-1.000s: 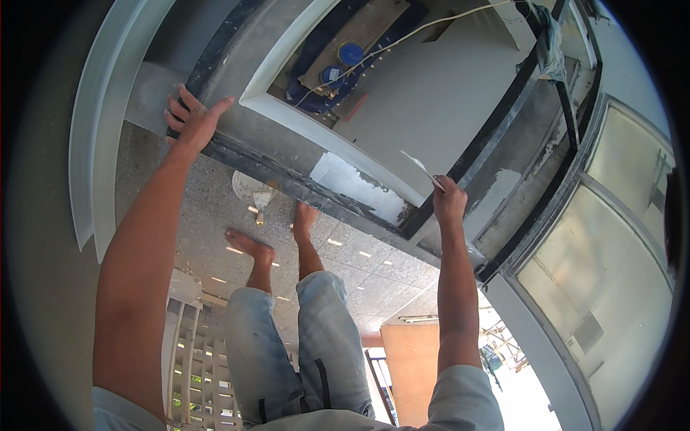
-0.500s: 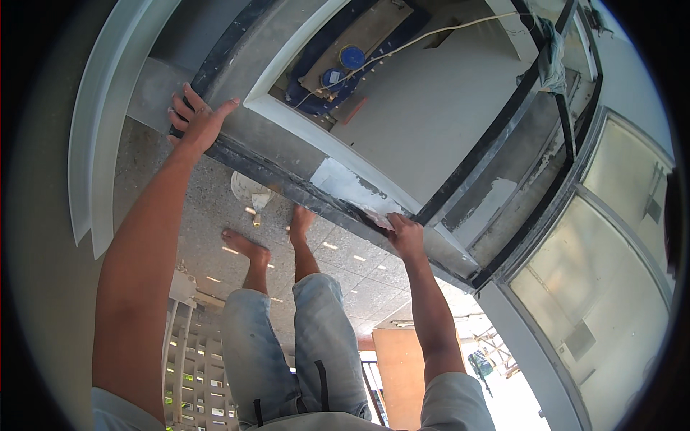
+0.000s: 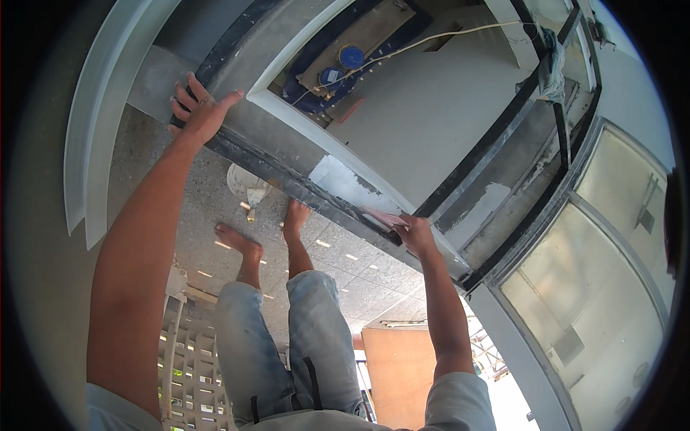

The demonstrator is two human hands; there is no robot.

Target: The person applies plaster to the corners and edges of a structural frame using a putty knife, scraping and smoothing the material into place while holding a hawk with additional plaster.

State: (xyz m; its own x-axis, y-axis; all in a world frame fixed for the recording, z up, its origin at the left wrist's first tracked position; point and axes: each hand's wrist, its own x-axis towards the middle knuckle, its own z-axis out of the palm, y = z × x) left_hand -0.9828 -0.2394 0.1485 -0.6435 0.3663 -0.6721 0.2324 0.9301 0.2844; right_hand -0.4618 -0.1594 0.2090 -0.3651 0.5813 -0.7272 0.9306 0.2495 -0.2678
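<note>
— Any packages, labels, signs or screens where I'm working?

— None I can make out. In the upper middle of the frame I only see two round blue things (image 3: 343,65), too small to tell.

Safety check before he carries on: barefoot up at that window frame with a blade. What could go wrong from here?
1. The right hand presses a flat scraper blade along the dark ledge; a slip could probably cut the fingers.
2. The bare feet stand on the speckled floor beside a small tool; stepping on it is possible.
3. The left hand braces on the frame, so the person seems to lean; losing that grip could upset balance.
</note>
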